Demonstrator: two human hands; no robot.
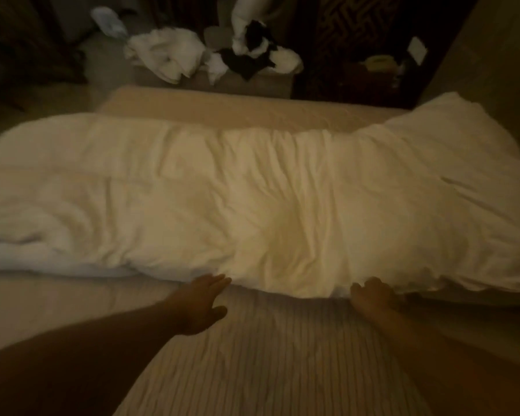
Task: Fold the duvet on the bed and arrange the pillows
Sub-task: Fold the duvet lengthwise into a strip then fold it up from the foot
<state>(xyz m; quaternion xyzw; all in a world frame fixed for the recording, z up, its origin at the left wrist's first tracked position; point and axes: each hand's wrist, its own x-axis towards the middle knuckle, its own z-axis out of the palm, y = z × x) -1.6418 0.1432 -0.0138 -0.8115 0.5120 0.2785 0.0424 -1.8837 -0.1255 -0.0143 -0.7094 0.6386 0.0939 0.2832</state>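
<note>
White and rumpled, the duvet (pixel 252 199) lies in a long folded band across the bed (pixel 252 355), reaching from the left edge of the view to the right, where its far corner rises in a soft hump. Both ends are cut off by the frame, so its full length cannot be told. The light is dim and the picture blurred, and the creases read only as vague shadows.

The left hand (pixel 200 301) lies at the duvet's near edge with fingers straight and together, their tips touching or just short of the fabric; it grips nothing. The right hand (pixel 373 298) is also at the near edge, and its fingertips are lost under or against the fold, so whether it grips the cloth or merely rests there cannot be told. Both forearms come in from the bottom of the frame.

The bare part of the bed nearest the person shows a ribbed, striped sheet. Beyond the duvet a tan strip of bedding (pixel 222 112) shows. Further back, a heap of white and dark cloth (pixel 210 52) sits on a low surface, too dark to identify.
</note>
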